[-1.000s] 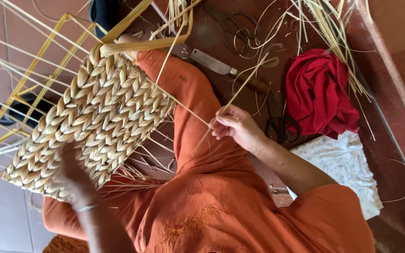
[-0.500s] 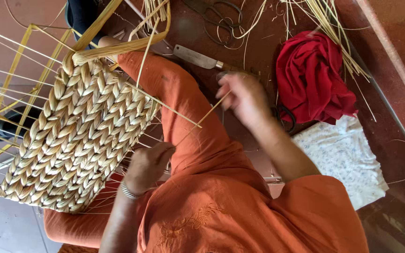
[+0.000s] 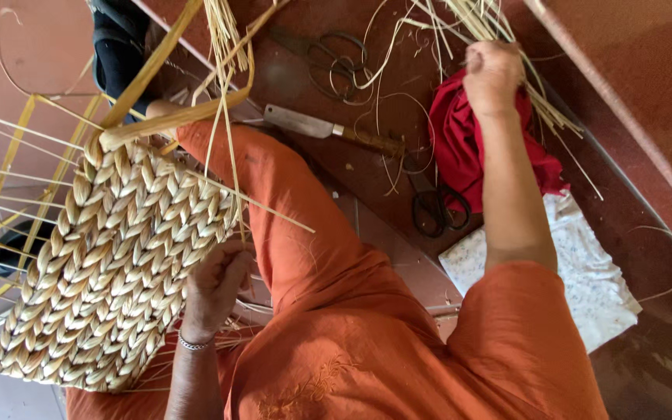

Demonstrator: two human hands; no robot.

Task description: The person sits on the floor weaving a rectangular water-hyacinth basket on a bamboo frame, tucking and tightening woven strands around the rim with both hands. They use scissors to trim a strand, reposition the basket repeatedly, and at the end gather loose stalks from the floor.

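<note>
Woven basket panel (image 3: 110, 264): pale plaited strips in a herringbone pattern, resting across the orange-clad lap (image 3: 313, 257), lower left of view. Loose thin stakes projecting from its edges; one long strand (image 3: 266, 208) running out to the right over the thigh. Broad yellow cane strip (image 3: 169, 118) along its upper edge.

Left hand (image 3: 215, 284): at the right edge of the panel, fingers curled inward against the weave and the loose strands there. Grip narrow, closed on the panel's edge; exact strands pinched not discernible. Thin metal bangle (image 3: 193, 342) at the wrist.

Right hand (image 3: 493, 76): arm extended to the upper right, well apart from the panel. Fist closed around a bundle of thin straw-coloured reeds (image 3: 499, 23), lying on the dark red floor; knuckles upward, fingers wrapped tight, no gap visible. Positioned directly above the red cloth (image 3: 460, 144).

Surroundings, on the floor (image 3: 631, 93):
- Knife (image 3: 324, 128), flat grey blade, wooden handle, between the thigh and the red cloth.
- Scissors, dark (image 3: 328, 58), near the top of view, amid scattered reed offcuts.
- Second pair of scissors, black handles (image 3: 433, 204), just beside the lower edge of the red cloth.
- White speckled cloth (image 3: 585, 272), below the red cloth, partly under the right forearm.
- Yellow frame rods (image 3: 13, 152), far left, behind the panel.
</note>
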